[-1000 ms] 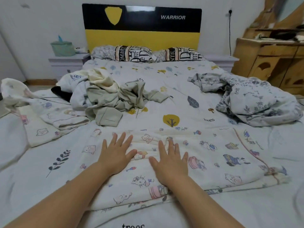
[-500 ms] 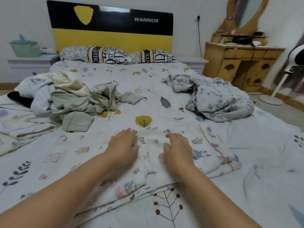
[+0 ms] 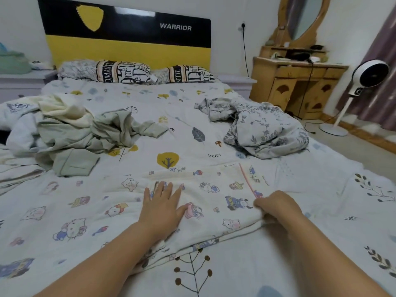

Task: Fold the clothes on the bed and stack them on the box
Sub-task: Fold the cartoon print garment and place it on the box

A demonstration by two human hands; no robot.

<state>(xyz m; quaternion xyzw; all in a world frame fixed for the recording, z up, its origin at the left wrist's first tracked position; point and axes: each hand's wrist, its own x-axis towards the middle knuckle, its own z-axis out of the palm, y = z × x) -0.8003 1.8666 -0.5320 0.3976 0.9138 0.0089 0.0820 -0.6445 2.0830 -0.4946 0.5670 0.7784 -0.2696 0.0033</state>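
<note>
Head view: cartoon-print cloth (image 3: 205,202) lies half-folded on the bed (image 3: 246,273).
Left hand (image 3: 161,207): fingers spread, pressing flat.
Right hand (image 3: 276,205): fingers curled, pinching the cloth's right edge.
Advice: anchor left — carry the edge across evenly, layers aligned.

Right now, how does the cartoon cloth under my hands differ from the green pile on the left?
The cartoon cloth lies flat in folded layers; the green pile is crumpled in a heap. The cartoon cloth is white with printed characters; the green pile is plain. The left hand presses the cartoon cloth and the right hand grips its edge; nothing touches the green pile. Both lie on the bed.
</note>
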